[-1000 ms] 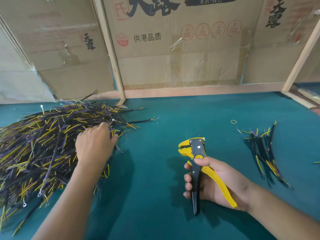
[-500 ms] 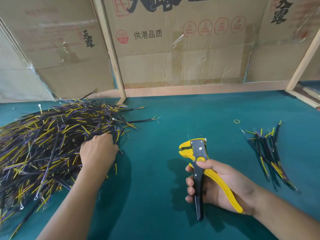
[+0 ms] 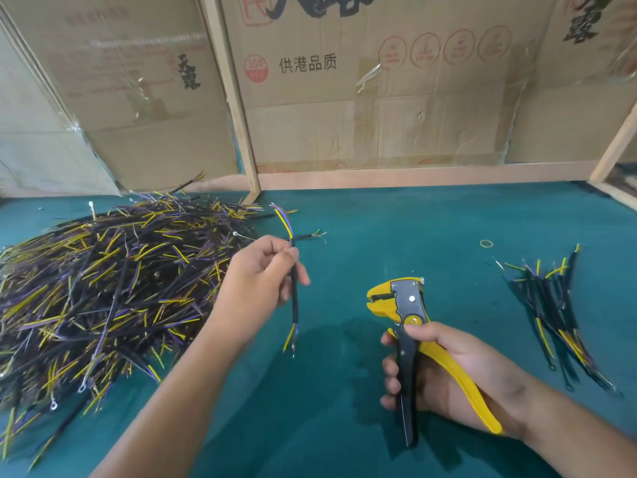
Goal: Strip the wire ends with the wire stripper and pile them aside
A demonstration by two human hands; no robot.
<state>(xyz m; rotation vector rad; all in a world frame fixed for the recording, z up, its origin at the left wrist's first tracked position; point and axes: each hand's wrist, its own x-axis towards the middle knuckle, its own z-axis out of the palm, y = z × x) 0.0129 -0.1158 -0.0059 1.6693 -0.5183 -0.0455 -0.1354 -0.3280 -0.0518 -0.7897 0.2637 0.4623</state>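
My left hand (image 3: 260,277) pinches one black-sheathed wire (image 3: 294,294) and holds it upright above the green table, right of the big pile. Yellow, blue and red cores fan out at the wire's top end, and a yellow core hangs at the bottom. A large heap of black, yellow and purple wires (image 3: 103,291) covers the left of the table. My right hand (image 3: 444,370) grips the yellow-and-black wire stripper (image 3: 401,312) by its handles, jaws pointing up and away from me. The wire and the stripper jaws are apart. A small pile of wires (image 3: 555,312) lies at the right.
A rubber band (image 3: 486,243) lies on the green table surface (image 3: 396,229) behind the small pile. Cardboard panels (image 3: 379,98) and wooden posts (image 3: 238,115) wall off the back of the table. A wooden frame edge (image 3: 617,139) rises at the far right.
My left hand has lifted out of the big pile and moved right, now holding a single wire upright. My right hand with the stripper has stayed in about the same place.
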